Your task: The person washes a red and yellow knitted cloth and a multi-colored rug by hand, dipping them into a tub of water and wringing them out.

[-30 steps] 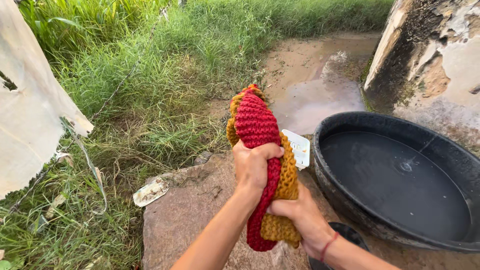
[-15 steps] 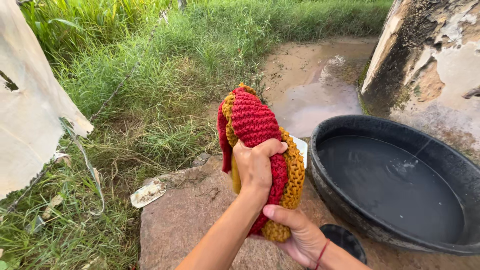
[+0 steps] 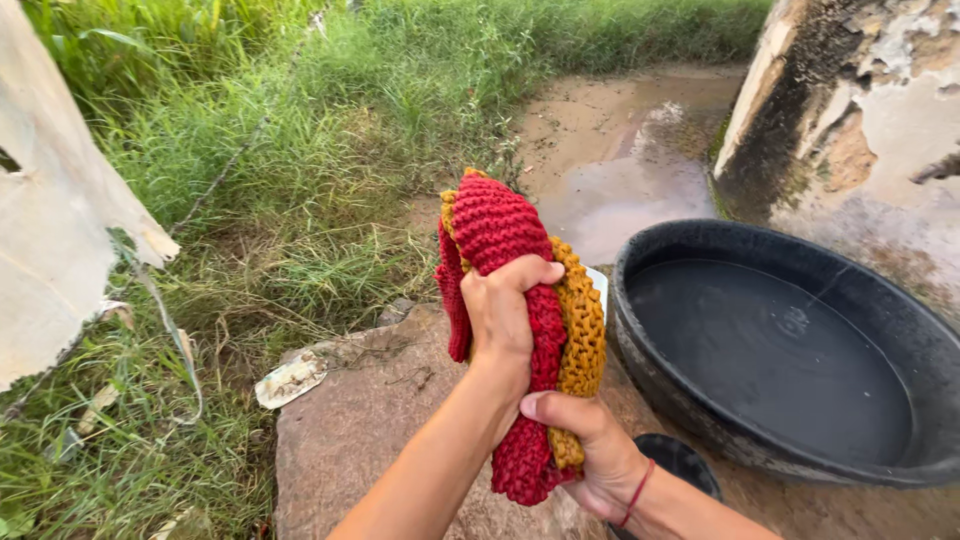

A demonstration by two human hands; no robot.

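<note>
A wet knitted cloth (image 3: 500, 235), red and mustard yellow, is twisted into an upright roll above a flat stone slab (image 3: 370, 440). My left hand (image 3: 505, 315) is clenched around the middle of the roll. My right hand (image 3: 590, 450), with a red thread at the wrist, grips the lower end from below. The cloth's top sticks up free above my left hand.
A wide black basin (image 3: 700, 400) full of water stands to the right. A small white box (image 3: 600, 285) is partly hidden behind the cloth, and a dark round object (image 3: 680, 460) lies by my right wrist. Grass lies left, a muddy puddle (image 3: 630, 190) beyond, a weathered wall (image 3: 860, 120) right, pale cloth (image 3: 50, 210) far left.
My hands have turned against each other on the cloth, so more red shows on its left side. The right hand has shifted under the lower end.
</note>
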